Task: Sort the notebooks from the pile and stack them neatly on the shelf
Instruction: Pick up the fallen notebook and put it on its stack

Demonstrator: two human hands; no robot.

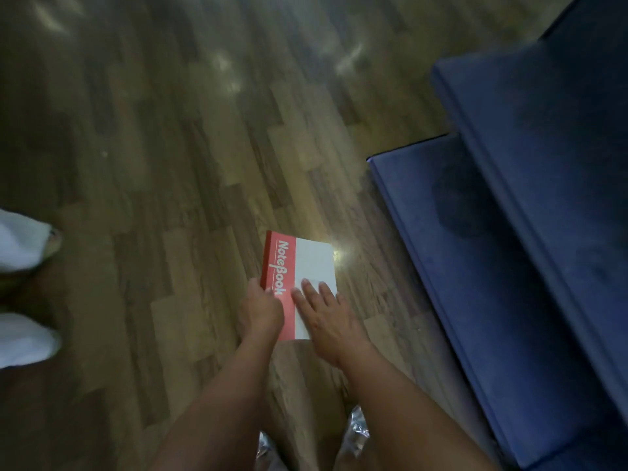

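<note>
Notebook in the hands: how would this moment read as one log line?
stage: carrying | item: red-and-white notebook | left hand: grips spine edge | right hand: fingers flat on cover | below: wood floor | shelf: unseen

Wood-plank floor (170, 164), glare patches; blue sofa (526, 198) right.

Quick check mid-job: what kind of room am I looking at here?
Probably a home living room: wood-pattern laminate floor, a blue upholstered sofa along the right, and a red-and-white notebook lying on the floor under both hands.
</note>
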